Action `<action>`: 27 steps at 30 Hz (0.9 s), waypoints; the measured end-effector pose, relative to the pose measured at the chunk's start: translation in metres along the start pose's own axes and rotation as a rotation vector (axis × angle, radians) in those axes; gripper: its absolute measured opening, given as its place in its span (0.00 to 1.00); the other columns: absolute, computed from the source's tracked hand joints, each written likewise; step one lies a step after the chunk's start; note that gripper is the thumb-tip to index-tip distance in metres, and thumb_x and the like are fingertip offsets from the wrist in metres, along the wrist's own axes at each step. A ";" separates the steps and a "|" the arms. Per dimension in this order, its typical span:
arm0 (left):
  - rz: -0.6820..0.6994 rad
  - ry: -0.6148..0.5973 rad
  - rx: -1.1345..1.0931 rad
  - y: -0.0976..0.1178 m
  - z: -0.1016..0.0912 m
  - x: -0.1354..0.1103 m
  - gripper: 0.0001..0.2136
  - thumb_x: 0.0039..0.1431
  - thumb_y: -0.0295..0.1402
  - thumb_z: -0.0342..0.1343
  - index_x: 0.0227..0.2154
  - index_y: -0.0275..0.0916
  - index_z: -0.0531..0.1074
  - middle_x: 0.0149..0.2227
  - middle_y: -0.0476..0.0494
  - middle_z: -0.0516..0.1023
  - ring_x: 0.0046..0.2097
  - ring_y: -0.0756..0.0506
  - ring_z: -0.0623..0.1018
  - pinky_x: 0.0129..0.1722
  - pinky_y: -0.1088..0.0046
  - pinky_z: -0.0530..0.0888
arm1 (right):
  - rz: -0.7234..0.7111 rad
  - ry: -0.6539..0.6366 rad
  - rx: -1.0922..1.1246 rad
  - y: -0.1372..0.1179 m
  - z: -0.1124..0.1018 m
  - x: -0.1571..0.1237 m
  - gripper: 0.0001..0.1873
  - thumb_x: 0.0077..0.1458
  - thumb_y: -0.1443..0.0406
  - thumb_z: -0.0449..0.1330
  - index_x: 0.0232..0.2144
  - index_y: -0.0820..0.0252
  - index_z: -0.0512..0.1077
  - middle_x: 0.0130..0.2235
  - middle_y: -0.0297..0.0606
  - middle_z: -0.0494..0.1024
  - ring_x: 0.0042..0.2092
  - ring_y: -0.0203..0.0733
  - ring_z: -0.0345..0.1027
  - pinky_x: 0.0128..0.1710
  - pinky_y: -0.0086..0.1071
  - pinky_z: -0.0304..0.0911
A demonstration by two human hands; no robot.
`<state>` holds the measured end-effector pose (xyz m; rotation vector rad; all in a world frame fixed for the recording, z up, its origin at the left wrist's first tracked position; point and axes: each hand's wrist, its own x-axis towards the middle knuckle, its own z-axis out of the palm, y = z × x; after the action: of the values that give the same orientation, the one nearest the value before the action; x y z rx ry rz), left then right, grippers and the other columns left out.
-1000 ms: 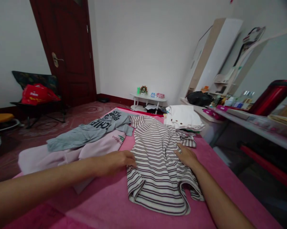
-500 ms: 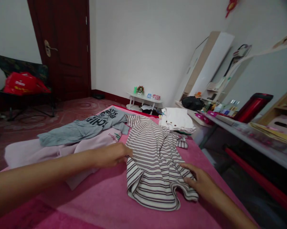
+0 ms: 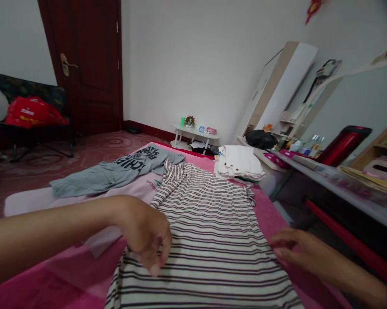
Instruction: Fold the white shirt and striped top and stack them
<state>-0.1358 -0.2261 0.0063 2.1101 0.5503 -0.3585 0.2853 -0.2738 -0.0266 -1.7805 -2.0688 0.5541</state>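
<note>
A white shirt with dark stripes [image 3: 209, 240] lies spread out in front of me, its short sleeves toward the far side and its near hem running out of view at the bottom. My left hand [image 3: 144, 234] is over the left part of the shirt, fingers loosely bent downward and apart, holding nothing. Whether its fingertips touch the cloth is hard to tell. Beside the shirt's right edge, my right hand [image 3: 304, 251] is open and a little blurred, with nothing in it.
A grey printed shirt [image 3: 116, 174] and a pale pink garment [image 3: 32, 201] lie left on the pink bedspread [image 3: 61, 274]. Folded white clothes [image 3: 238, 159] are stacked at the far right. A cluttered desk [image 3: 335, 180] stands to the right, with a low white table [image 3: 195, 131] beyond.
The striped shirt, bunched and narrower before, is now flatter, wider and nearer to me. My left hand has let go of its edge and moved left and nearer; my right hand has moved right, off the cloth.
</note>
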 end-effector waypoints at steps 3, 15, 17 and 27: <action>0.075 0.361 0.213 -0.014 -0.022 0.058 0.07 0.51 0.27 0.57 0.32 0.41 0.78 0.27 0.49 0.78 0.30 0.48 0.74 0.30 0.78 0.69 | -0.017 0.106 0.009 0.001 0.006 0.063 0.18 0.47 0.56 0.58 0.35 0.60 0.79 0.40 0.43 0.80 0.42 0.49 0.73 0.46 0.38 0.65; -0.289 1.133 0.508 -0.106 -0.043 0.205 0.23 0.63 0.41 0.44 0.58 0.40 0.63 0.63 0.35 0.60 0.64 0.36 0.57 0.62 0.51 0.52 | 0.647 0.518 -0.212 0.064 0.060 0.205 0.38 0.51 0.43 0.49 0.53 0.66 0.66 0.51 0.59 0.71 0.51 0.60 0.67 0.45 0.47 0.63; -0.269 1.136 0.486 -0.110 -0.043 0.208 0.23 0.63 0.42 0.45 0.58 0.40 0.63 0.63 0.35 0.60 0.64 0.36 0.57 0.62 0.50 0.52 | 0.637 0.498 -0.139 0.067 0.069 0.209 0.33 0.49 0.46 0.53 0.48 0.63 0.70 0.47 0.55 0.74 0.46 0.58 0.70 0.41 0.44 0.64; -0.026 1.686 -0.378 -0.129 -0.076 0.206 0.16 0.63 0.35 0.41 0.47 0.36 0.68 0.47 0.40 0.74 0.51 0.45 0.72 0.54 0.64 0.68 | -0.388 -0.274 0.145 -0.104 0.066 0.152 0.13 0.43 0.60 0.66 0.33 0.58 0.76 0.32 0.32 0.79 0.33 0.36 0.70 0.32 0.26 0.61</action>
<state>-0.0208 -0.0473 -0.1346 1.5770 1.3802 1.5403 0.1412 -0.1415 -0.0281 -1.2320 -2.4043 0.8400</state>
